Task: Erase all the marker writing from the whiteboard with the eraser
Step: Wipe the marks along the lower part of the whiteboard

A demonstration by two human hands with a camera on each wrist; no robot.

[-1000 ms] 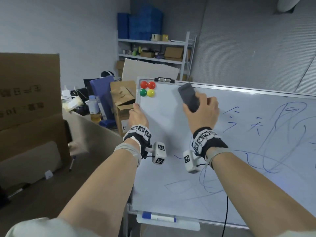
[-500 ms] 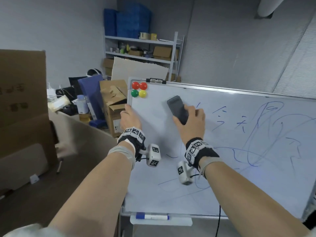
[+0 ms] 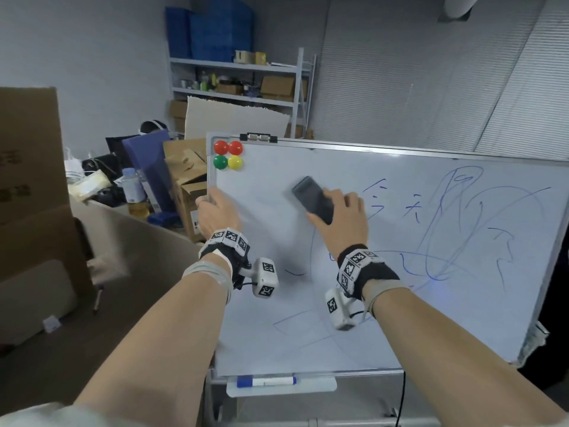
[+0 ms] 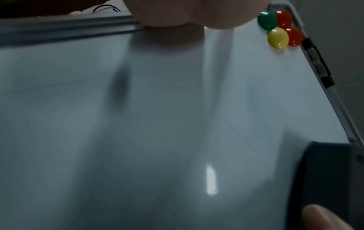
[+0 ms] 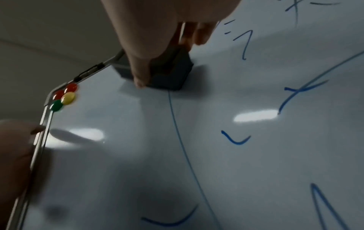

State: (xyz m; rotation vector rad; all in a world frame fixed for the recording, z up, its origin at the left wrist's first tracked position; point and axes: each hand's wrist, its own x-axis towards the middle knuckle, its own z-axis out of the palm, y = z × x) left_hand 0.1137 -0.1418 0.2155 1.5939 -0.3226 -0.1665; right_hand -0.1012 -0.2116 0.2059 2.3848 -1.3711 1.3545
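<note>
The left hand point(image 3: 215, 211) grips the board's point(image 3: 385, 334) edge to steady it. The right hand point(image 3: 341, 215) clasps the eraser point(image 3: 311, 197), pressing it flat for wiping.

I am wearing a black band point(image 3: 228, 241) with square black-and-white tags on each wrist, a grey strap point(image 3: 207, 272) behind it. A white camera block point(image 3: 264, 277), tagged too and trailing a thin black cable point(image 3: 401, 396), is hanging under each wrist at centre frame.
</note>
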